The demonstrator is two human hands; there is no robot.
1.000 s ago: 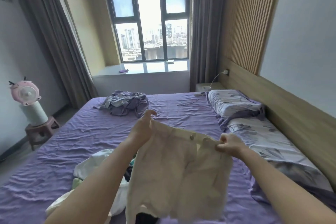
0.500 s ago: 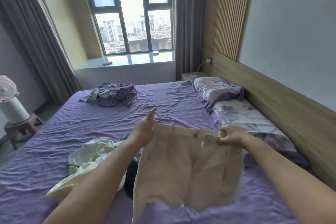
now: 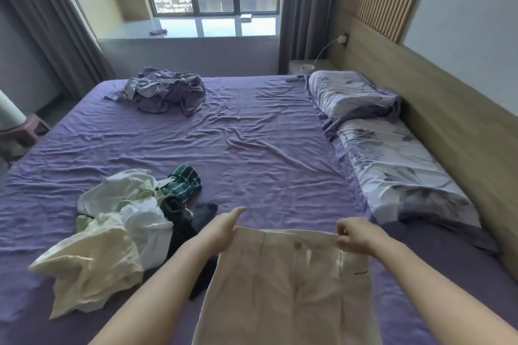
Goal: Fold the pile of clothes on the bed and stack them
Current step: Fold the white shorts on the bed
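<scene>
At the bottom middle of the frame, a pair of cream shorts (image 3: 283,288) hangs spread out by its waistband. The left hand (image 3: 221,232) holds one end, with its thumb sticking up, and the right hand (image 3: 354,235) pinches the other end with curled fingers. Holding it wide and tight like this likely keeps the cloth flat, ready for folding. To the lower left, the pile of clothes (image 3: 117,232) lies jumbled on the purple bed sheet (image 3: 266,148), close enough to reach. Far off, at the upper left, sits a crumpled purple bundle (image 3: 165,91). Two flowery pillows (image 3: 378,134) line the right side.
</scene>
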